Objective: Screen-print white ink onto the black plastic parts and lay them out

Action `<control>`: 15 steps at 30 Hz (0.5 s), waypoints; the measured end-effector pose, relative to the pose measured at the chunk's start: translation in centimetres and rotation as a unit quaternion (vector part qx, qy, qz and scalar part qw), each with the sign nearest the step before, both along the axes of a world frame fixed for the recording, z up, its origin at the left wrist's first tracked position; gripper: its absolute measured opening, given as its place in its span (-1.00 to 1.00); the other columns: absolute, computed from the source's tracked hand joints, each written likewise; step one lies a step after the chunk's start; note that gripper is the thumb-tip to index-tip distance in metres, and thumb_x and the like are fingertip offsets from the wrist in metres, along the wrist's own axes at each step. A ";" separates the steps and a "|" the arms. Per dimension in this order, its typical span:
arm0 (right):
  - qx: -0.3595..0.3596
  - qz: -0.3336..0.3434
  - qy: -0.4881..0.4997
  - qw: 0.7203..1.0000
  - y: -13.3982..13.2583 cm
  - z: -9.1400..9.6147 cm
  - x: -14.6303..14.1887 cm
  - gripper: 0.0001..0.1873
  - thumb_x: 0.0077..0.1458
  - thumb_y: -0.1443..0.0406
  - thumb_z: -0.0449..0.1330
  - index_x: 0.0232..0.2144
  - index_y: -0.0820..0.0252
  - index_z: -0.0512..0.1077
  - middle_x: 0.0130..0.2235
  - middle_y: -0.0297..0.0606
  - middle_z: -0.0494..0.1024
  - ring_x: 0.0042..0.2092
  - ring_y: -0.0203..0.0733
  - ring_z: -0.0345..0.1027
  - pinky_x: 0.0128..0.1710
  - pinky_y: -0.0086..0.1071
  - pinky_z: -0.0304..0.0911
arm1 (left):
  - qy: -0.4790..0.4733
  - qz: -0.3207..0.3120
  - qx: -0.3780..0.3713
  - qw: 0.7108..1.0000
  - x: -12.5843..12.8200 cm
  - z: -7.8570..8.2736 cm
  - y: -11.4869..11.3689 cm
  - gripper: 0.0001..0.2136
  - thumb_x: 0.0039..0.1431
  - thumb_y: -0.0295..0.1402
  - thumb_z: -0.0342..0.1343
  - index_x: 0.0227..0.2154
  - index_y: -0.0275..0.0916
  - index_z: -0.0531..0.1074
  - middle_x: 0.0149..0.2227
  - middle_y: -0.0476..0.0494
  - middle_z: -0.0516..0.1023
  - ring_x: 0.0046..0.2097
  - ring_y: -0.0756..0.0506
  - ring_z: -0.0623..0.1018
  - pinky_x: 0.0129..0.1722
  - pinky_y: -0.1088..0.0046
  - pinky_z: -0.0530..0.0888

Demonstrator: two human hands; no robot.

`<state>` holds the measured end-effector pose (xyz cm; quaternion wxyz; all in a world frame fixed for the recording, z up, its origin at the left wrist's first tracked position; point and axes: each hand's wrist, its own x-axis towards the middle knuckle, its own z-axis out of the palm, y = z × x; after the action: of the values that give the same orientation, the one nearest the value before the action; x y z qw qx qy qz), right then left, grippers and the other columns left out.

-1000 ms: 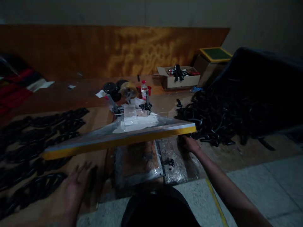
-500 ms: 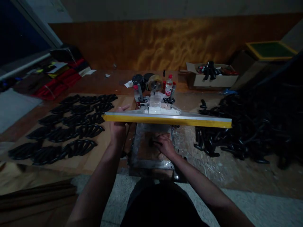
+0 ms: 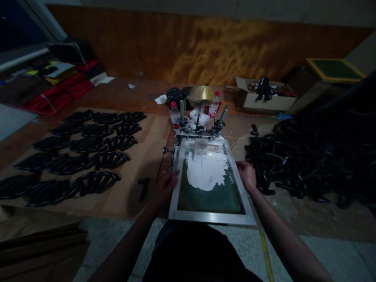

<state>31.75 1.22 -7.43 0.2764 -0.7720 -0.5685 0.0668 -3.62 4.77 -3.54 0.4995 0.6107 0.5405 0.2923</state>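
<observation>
A screen-printing frame [image 3: 212,217] with a metal rim lies flat before me, its green mesh [image 3: 210,201] bearing a broad patch of white ink [image 3: 205,172]. A pale, see-through block [image 3: 201,150] stands at the ink's far end. My left hand [image 3: 167,186] is at the frame's left side, fingers stretched toward the rim and seemingly empty. At the right side is my right hand [image 3: 247,174], fingers curled in close to the rim; what they hold, if anything, is hidden. One black bent tube-like piece [image 3: 143,189] lies on the cardboard left of my left hand.
Rows of black pieces [image 3: 96,182] cover the cardboard at left; a loose heap of them [image 3: 293,164] lies at right. Behind the frame stand a hinge clamp [image 3: 201,129], two red-capped bottles [image 3: 215,105] and a tape roll [image 3: 202,94]. An open carton [image 3: 268,102] sits back right.
The frame has swung down from raised to flat. My right hand has come out from under it to its right side. My left hand has lowered along the left side.
</observation>
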 end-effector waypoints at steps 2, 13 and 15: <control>0.030 0.000 -0.027 0.999 1.8 1.8 -0.5 -0.59 0.25 0.17 0.02 0.02 0.27 0.44 0.04 0.03 0.44 0.04 0.10 0.33 0.02 -0.05 0.29 | 0.017 -0.009 -0.011 1.000 0.0 -2.8 -0.4 -0.41 0.13 -0.08 0.08 0.16 -0.32 0.38 -0.32 -0.16 0.58 -0.25 -0.17 0.54 -0.22 0.29 0.48; -0.188 0.308 -0.152 0.920 3.4 5.3 -11.1 -0.78 0.12 0.42 0.10 -0.20 0.19 0.49 -0.17 -0.11 0.57 -0.14 -0.08 0.41 -0.21 -0.35 0.22 | 0.005 -0.023 -0.062 0.998 0.3 -6.6 0.3 -0.41 0.13 -0.14 0.11 0.20 -0.31 0.32 -0.25 -0.21 0.59 -0.17 -0.22 0.57 -0.14 0.25 0.48; -0.167 0.389 -0.157 0.892 1.5 5.0 -10.3 -0.77 0.10 0.45 0.09 -0.21 0.20 0.49 -0.17 -0.12 0.58 -0.13 -0.10 0.40 -0.21 -0.35 0.21 | -0.002 -0.012 -0.066 0.998 0.3 -6.7 0.1 -0.43 0.12 -0.15 0.12 0.18 -0.29 0.35 -0.20 -0.22 0.60 -0.15 -0.22 0.57 -0.11 0.25 0.48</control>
<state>21.41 2.74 -2.40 0.0024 -0.5240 -0.8399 0.1413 -3.30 4.91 -10.28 0.5434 0.5822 0.5502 0.2512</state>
